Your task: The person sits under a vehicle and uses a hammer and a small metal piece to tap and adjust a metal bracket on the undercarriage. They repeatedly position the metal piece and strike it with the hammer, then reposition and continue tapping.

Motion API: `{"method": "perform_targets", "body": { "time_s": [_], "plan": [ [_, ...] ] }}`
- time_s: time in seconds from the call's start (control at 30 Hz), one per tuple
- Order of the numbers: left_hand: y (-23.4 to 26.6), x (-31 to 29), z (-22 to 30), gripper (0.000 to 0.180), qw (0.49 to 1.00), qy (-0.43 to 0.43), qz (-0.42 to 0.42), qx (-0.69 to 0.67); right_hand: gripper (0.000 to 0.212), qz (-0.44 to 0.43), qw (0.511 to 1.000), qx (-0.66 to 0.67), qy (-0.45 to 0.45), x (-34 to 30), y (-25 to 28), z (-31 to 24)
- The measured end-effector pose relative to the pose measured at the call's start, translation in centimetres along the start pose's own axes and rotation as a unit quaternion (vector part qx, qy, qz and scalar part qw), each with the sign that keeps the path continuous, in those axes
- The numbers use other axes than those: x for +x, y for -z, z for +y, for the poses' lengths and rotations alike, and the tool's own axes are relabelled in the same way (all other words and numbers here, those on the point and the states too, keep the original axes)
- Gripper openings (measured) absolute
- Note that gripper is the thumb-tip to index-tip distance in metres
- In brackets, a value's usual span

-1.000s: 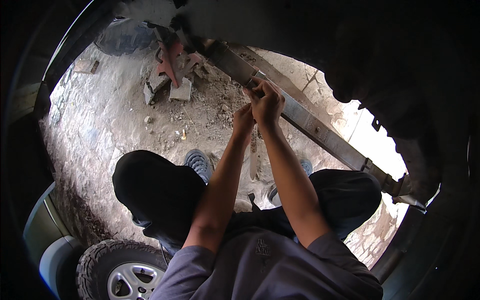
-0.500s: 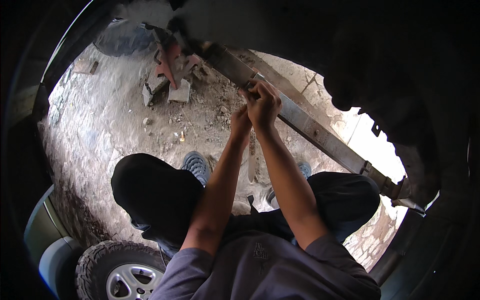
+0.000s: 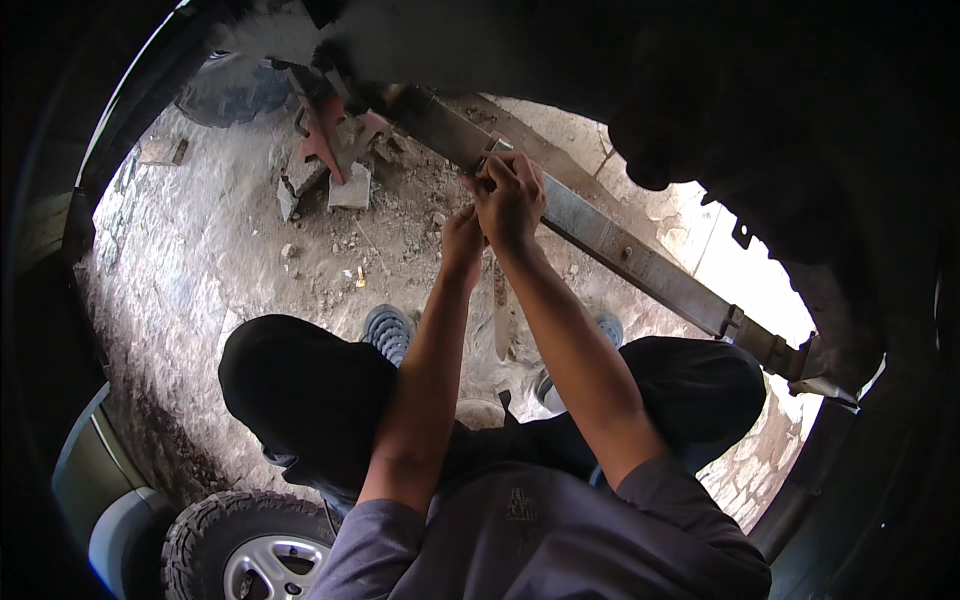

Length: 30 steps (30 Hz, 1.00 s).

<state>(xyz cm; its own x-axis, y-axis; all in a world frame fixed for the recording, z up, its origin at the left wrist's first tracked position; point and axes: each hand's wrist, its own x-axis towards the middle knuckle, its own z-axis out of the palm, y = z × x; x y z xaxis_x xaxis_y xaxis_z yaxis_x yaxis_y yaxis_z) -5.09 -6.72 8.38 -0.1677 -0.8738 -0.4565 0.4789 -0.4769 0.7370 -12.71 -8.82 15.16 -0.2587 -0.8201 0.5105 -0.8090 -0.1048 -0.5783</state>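
A long grey leaf spring (image 3: 628, 252) with clips round it runs slantwise from upper left to lower right. My right hand (image 3: 512, 195) is closed at its near side, beside the upper clip (image 3: 500, 146), its fingers curled round something I cannot make out. Just below and to the left, my left hand (image 3: 463, 240) is closed too, against the right hand; what lies in its fingers is hidden. Under the hands a narrow, rust-spotted strip (image 3: 501, 318) shows between my forearms.
A red jack stand (image 3: 322, 135) stands at upper left among broken concrete blocks (image 3: 350, 187). Dark vehicle bodywork (image 3: 700, 90) arches overhead. A treaded wheel (image 3: 240, 540) lies at lower left, near a pale body panel (image 3: 125, 530). Rubble is strewn over the dirt floor (image 3: 200, 240).
The view has shifted slightly, moving the leaf spring and jack stand a little left in the picture. My hands stay closed together by the same clip.
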Motion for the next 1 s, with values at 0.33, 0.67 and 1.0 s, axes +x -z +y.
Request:
{"method": "perform_targets", "body": {
  "time_s": [0.33, 0.67, 1.0],
  "plan": [
    [-0.7, -0.4, -0.8, 0.032, 1.0, 0.018, -0.011, 0.004, 0.037, 0.03, 0.995, 0.091, -0.018, -0.6, 0.1, 0.8],
    [-0.7, -0.7, 0.2, 0.032, 0.999, 0.012, -0.017, 0.048, 0.031, 0.024, 0.997, 0.073, -0.016, -0.6, -0.3, 2.3],
    [0.8, 0.2, -0.3, 0.03, 0.998, 0.007, -0.022, 0.063, 0.027, 0.041, 0.996, 0.065, -0.038, -0.7, -0.5, 1.6]
  ]
}}
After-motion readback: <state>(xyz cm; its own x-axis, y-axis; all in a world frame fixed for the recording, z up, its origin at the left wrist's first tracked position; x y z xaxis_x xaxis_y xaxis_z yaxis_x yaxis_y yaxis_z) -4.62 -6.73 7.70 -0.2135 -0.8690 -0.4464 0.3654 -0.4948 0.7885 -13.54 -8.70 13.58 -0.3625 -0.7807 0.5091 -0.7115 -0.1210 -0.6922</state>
